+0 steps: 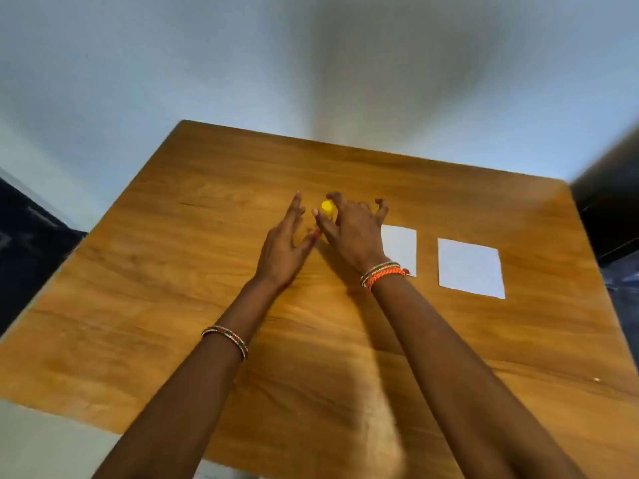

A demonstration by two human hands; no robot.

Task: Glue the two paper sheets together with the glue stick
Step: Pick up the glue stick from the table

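I read this as the very first step: getting hold of the glue stick (327,209), nothing glued yet. It stands upright (yellow, blurred, lower part hidden) near the middle of the wooden table (173,288), between my two hands. My left hand (285,245) is flat and spread, fingers straight, just beside the stick on its left; I can't tell if the thumb touches it. My right hand (351,233) arches over it with fingers spread and bent like a claw, not closed on anything that I can see.

Next move, as I judge it: close the right fingers round the barrel, steady with the left, pull the cap.

The two paper sheets lie flat to the right, apart from each other with a strip of bare wood between: the nearer sheet (401,247) partly under my right wrist, the farther sheet (470,267) close to the table's right edge (watch that one, a sweep could push it off). Open wood lies in front of the sheets and across the whole left half, room enough to work.
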